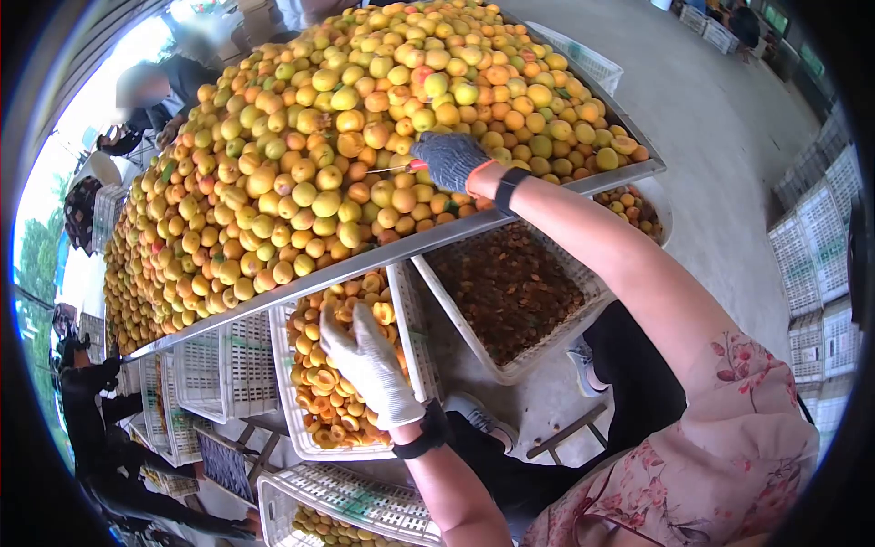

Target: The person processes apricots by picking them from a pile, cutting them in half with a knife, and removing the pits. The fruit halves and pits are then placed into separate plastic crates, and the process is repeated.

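Note:
My right hand (448, 162), in a grey knitted glove, is closed round the red handle of a small knife (394, 169). Its thin blade points left over the heap of yellow-orange apricots (301, 155) on the metal-edged table. My left hand (365, 360), in a white glove, is lower down, over a white crate (284, 387) of halved apricots (335, 415). Its fingers are apart and touch or hover just above the halves; nothing shows between them.
Right of the halves, a white crate (497, 369) holds brown pits (506, 292). The metal table edge (401, 239) runs between my hands. More crates (223, 365) stand below left and stacked (820, 246) at far right. Other people (150, 100) are at the left.

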Demonstrator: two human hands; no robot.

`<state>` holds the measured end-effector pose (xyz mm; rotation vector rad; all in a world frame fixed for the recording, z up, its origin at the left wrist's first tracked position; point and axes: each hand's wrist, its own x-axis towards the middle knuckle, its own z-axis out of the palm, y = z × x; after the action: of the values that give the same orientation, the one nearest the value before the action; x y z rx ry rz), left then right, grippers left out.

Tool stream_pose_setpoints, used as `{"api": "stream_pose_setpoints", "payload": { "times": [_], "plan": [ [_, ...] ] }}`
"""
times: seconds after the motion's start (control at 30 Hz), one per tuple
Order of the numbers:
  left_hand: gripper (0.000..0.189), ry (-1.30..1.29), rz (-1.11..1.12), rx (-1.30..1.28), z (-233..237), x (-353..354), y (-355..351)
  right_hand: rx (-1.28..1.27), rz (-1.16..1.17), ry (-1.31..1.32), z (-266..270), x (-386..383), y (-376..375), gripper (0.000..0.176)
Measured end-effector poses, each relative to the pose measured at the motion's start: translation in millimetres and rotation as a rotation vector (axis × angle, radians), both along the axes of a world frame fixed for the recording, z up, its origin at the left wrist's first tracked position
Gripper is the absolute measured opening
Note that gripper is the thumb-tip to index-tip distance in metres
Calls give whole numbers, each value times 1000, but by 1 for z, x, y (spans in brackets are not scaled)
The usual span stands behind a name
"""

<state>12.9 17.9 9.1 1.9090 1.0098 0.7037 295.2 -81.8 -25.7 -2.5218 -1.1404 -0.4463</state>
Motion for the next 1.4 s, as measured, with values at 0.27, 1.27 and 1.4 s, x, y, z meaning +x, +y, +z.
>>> {"api": "stream_pose_setpoints", "payload": {
  "times": [0.27,1.27,1.4],
  "plan": [
    [33,-387,-172,-200,-3,7,-4,40,-18,334,19,7,3,28],
    [47,-1024,-333,-1213,-11,8,-24,528,370,547,31,-217,-57,23],
    [47,-1025,-309,-1166,-12,9,-23,573,337,520,31,-220,-54,21]
  ]
}}
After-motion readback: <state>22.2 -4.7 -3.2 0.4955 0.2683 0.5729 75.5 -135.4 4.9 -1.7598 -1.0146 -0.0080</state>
